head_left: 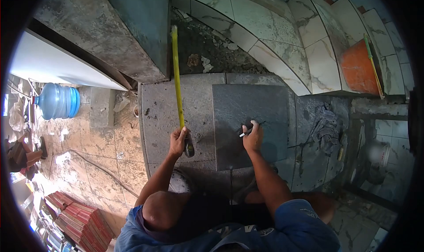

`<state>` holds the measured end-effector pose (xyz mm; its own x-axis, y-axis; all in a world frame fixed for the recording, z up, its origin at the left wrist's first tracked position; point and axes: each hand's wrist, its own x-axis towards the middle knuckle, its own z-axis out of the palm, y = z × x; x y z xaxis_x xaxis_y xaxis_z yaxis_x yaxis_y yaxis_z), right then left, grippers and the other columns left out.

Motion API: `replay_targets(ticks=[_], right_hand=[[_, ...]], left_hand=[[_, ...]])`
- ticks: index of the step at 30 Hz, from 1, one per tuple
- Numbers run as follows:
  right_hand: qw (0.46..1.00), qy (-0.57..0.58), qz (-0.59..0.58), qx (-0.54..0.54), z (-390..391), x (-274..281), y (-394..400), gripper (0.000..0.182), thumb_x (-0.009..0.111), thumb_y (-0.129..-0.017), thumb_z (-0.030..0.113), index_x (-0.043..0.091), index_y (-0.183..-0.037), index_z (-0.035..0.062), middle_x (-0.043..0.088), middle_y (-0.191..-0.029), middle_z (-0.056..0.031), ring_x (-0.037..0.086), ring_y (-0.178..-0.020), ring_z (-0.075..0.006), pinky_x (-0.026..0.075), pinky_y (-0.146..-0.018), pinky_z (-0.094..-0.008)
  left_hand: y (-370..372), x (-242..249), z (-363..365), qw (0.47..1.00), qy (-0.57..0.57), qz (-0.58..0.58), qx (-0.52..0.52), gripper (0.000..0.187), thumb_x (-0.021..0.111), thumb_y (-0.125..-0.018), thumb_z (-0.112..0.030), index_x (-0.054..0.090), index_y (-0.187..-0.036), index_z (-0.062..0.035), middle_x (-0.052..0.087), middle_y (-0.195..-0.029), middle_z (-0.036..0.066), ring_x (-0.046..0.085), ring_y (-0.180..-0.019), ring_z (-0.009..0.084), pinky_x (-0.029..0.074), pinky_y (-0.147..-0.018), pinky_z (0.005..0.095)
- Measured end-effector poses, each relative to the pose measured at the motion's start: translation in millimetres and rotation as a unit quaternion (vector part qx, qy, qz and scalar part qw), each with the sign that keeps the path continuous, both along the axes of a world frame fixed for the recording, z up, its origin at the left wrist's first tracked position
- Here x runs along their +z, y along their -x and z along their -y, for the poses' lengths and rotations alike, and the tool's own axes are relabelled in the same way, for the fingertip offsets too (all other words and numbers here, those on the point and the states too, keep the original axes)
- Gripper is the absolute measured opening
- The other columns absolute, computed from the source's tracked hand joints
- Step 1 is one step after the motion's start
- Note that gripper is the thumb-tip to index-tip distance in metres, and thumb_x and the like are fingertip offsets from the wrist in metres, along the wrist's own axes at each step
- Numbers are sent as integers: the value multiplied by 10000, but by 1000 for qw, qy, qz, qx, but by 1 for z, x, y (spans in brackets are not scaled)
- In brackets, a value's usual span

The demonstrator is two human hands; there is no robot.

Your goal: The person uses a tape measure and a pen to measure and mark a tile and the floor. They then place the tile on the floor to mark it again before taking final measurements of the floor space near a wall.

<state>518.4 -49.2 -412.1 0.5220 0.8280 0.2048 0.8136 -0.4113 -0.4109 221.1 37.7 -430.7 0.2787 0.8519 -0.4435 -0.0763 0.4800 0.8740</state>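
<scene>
My left hand (177, 140) is closed on a tape measure, whose dark case (189, 147) shows beside the palm. Its yellow blade (177, 70) runs out long and straight toward the rubble at the wall. Over the dark grey tile (251, 97), my right hand (253, 138) pinches a slim dark marker (246, 131) with a white end. That large square tile lies in front of me on the paved floor (198, 88).
Tiled stairs (274, 26) rise at upper right, with an orange bucket (360, 68) on them. A grey rag (326, 128) lies right of the tile. At left are a blue water jug (57, 101), a concrete block (101, 106), a hose (101, 170) and stacked red tiles (81, 221).
</scene>
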Motion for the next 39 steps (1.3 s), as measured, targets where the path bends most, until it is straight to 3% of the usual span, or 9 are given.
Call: replay_targets(ticks=[3, 10, 16, 19, 21, 22, 24, 30, 39], right_hand=[[1000, -6, 9, 7, 0, -1, -1, 406, 712, -778, 219, 522, -1097, 56, 577, -956, -185, 537, -908, -390, 428, -762, -466], [1000, -4, 3, 8, 1, -2, -1, 410, 711, -783, 226, 518, -1104, 61, 574, -948, -185, 538, -904, -390, 427, -765, -465], [1000, -4, 5, 10, 1, -6, -2, 417, 712, -781, 229, 514, -1108, 62, 564, -962, -182, 536, -918, -387, 429, -769, -464], [1000, 0, 2, 4, 1, -5, -1, 420, 713, -780, 231, 514, -1109, 61, 562, -970, -183, 533, -927, -385, 429, -775, -463], [1000, 10, -7, -4, 2, -4, -1, 423, 713, -780, 233, 513, -1110, 61, 562, -969, -184, 534, -927, -385, 431, -777, -461], [1000, 10, -7, -5, 2, -5, -1, 423, 713, -780, 233, 513, -1110, 61, 562, -969, -184, 534, -927, -385, 431, -777, -461], [1000, 7, 1, -1, 2, -6, -1, 423, 714, -779, 234, 513, -1109, 62, 560, -969, -183, 536, -921, -384, 433, -774, -459], [1000, 7, -2, -6, 2, -6, 0, 426, 718, -775, 239, 518, -1109, 67, 561, -977, -178, 533, -937, -379, 429, -790, -457], [1000, 26, -4, -9, 1, -6, -1, 428, 715, -788, 221, 514, -1131, 63, 565, -1020, -181, 532, -967, -374, 435, -816, -449]], left_hand=[[-4, 13, 0, 999, 20, 36, 24, 231, 547, -954, -275, 539, -884, -55, 494, -699, -39, 449, -611, 60, 388, -548, 228], [-5, 13, 1, 998, -6, 54, 27, 228, 552, -951, -229, 468, -1048, -42, 505, -721, -4, 468, -599, 76, 399, -531, 243], [-4, -1, 3, 996, -13, -77, 38, 307, 594, -920, -259, 477, -1072, -20, 556, -711, 47, 523, -620, 110, 431, -551, 281], [-4, -5, 5, 980, -74, -186, 0, 317, 639, -876, -255, 515, -1011, 3, 590, -697, 109, 577, -631, 185, 456, -576, 331], [-8, 1, 8, 928, -196, -317, -32, 293, 651, -842, -231, 536, -927, 25, 605, -701, 172, 605, -625, 307, 469, -595, 387], [-10, 7, 9, 928, -195, -317, -32, 293, 651, -842, -231, 536, -927, 25, 605, -701, 172, 605, -625, 307, 469, -595, 387], [-12, 16, 9, 908, -163, -375, -96, 284, 644, -822, -231, 535, -878, 26, 606, -767, 218, 595, -703, 403, 473, -650, 439], [-13, 7, 19, 857, -187, -462, -132, 300, 603, -846, -273, 503, -921, -1, 558, -944, 231, 561, -867, 420, 453, -742, 492], [-16, 17, 20, 852, -170, -477, -131, 302, 606, -842, -289, 494, -935, -25, 562, -942, 195, 572, -873, 400, 463, -730, 480]])
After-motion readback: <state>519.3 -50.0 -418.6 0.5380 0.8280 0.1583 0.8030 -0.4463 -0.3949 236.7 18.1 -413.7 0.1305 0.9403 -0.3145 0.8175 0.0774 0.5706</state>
